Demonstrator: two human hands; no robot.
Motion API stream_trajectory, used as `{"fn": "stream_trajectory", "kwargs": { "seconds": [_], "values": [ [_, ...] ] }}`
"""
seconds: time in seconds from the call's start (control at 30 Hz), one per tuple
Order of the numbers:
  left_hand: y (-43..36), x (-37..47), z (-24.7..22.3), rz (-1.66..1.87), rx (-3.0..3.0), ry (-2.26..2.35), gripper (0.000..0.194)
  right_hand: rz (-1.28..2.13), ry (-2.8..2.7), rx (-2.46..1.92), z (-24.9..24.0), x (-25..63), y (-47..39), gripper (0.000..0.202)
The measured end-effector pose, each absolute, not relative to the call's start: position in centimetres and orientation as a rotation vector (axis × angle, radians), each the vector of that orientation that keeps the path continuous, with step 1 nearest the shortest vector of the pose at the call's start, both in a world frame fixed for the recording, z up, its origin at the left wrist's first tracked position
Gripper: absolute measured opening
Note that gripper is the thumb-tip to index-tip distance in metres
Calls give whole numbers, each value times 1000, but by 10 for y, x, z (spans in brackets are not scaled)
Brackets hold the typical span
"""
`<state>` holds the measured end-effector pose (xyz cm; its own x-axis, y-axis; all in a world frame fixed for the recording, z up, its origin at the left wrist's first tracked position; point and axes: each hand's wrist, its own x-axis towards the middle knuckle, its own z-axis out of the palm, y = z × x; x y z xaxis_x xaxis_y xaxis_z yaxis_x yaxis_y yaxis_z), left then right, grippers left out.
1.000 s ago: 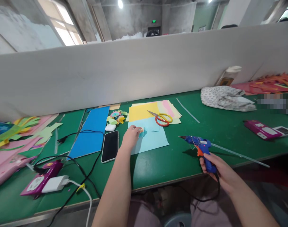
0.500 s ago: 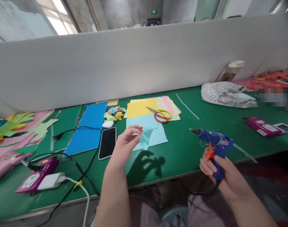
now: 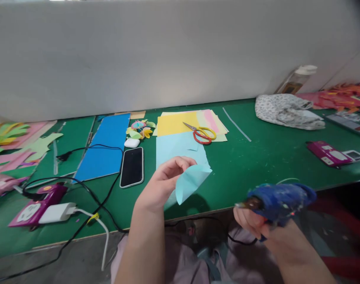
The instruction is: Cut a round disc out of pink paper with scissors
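Between the thumb and fingers of my left hand (image 3: 165,181) is a folded piece of light blue paper (image 3: 192,181), held above the table's front edge. My right hand (image 3: 254,225) grips a blue hot glue gun (image 3: 282,203), its nozzle pointing left toward the paper with a gap between them. The gun is somewhat blurred. Behind my left hand lies a light blue sheet (image 3: 174,148), partly overlapping a yellow sheet (image 3: 177,123). Scissors (image 3: 202,133) with red and yellow handles rest on the sheets.
Left of the sheets are a phone (image 3: 132,167), a white case (image 3: 132,142), a paper flower (image 3: 140,129) and a blue board (image 3: 104,146). Cables run from a purple power strip (image 3: 39,205). A second purple strip (image 3: 328,154) and a patterned cloth (image 3: 286,112) lie right.
The glue gun has tilted flatter and come lower and nearer me. My left hand has turned the paper so its opening faces more to the right. The view has dipped downward.
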<state>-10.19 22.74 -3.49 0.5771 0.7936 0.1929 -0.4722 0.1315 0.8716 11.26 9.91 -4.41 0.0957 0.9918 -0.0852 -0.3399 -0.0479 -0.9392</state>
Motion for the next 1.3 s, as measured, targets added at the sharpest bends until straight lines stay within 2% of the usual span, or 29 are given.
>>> {"fn": "stream_trajectory", "kwargs": {
  "seconds": [0.27,0.43,0.57,0.73,0.93,1.17,1.3],
  "values": [
    [228,-104,-30,940,1194,384,2,1172,-617,-1296,-36,97,98,23],
    [227,-107,-28,938,1269,454,4,1046,-688,-1371,-47,93,97,25],
    [224,-109,-25,925,1362,544,6,981,-694,-1384,-52,92,100,16],
    [223,-108,-23,923,1411,550,7,1024,-738,-1392,-55,94,100,32],
    [221,-108,-24,926,1400,542,6,1038,-751,-1499,-62,96,96,40],
    [221,-108,-24,923,1400,545,6,1012,-730,-1679,-65,95,93,42],
    [221,-107,-24,921,1400,554,5,1007,-699,-1750,-61,94,94,35]
  ]
}}
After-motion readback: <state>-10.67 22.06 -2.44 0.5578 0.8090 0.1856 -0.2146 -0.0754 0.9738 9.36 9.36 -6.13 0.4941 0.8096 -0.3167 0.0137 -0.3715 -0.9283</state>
